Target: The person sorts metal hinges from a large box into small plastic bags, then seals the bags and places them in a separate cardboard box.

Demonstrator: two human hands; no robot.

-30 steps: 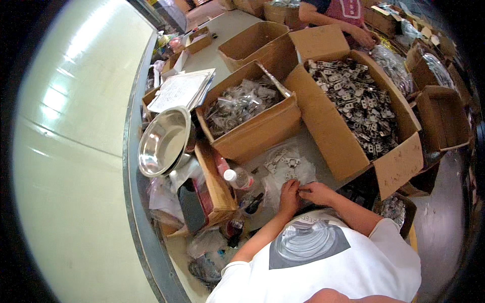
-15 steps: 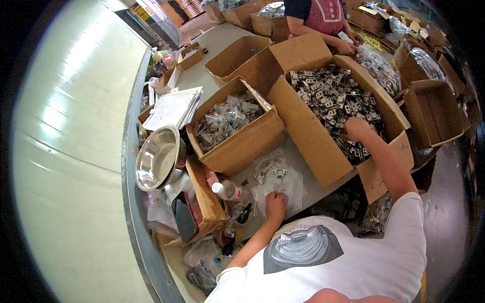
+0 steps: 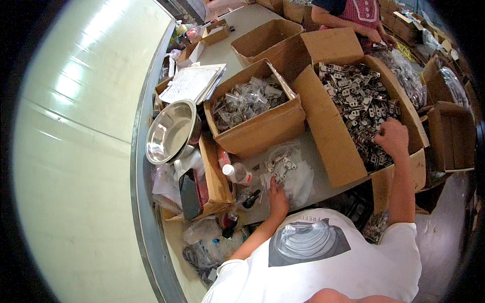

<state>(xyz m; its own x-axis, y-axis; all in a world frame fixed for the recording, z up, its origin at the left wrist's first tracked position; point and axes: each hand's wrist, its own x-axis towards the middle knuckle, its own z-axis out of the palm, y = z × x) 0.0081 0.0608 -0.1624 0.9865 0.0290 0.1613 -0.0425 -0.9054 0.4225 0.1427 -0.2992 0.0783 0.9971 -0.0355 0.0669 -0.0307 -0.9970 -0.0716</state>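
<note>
My left hand (image 3: 279,201) lies on a small pile of clear plastic bags (image 3: 301,186) at the table's front edge, fingers stretched forward. Several small metal hinge pieces (image 3: 283,162) lie on the bags just ahead of its fingertips. Over on the right, my right hand (image 3: 395,137) is inside a large open cardboard box (image 3: 336,151), low over a heap of loose metal hinge pieces (image 3: 353,96). Its fingers are curled together at the heap; whatever is between them is hidden.
Left of the big box stands a cardboard box (image 3: 262,132) of bagged parts. Nearer me are a white-capped bottle (image 3: 237,173), a steel bowl (image 3: 172,131) and a carton with a phone (image 3: 191,194). Papers (image 3: 194,83) lie behind the bowl. A co-worker (image 3: 348,20) handles parts at the far right.
My right hand has shifted within the heap and its fingers now show at the surface. My left fingers have stretched forward over the bags, and the hinge pieces there lie differently. The view has shifted.
</note>
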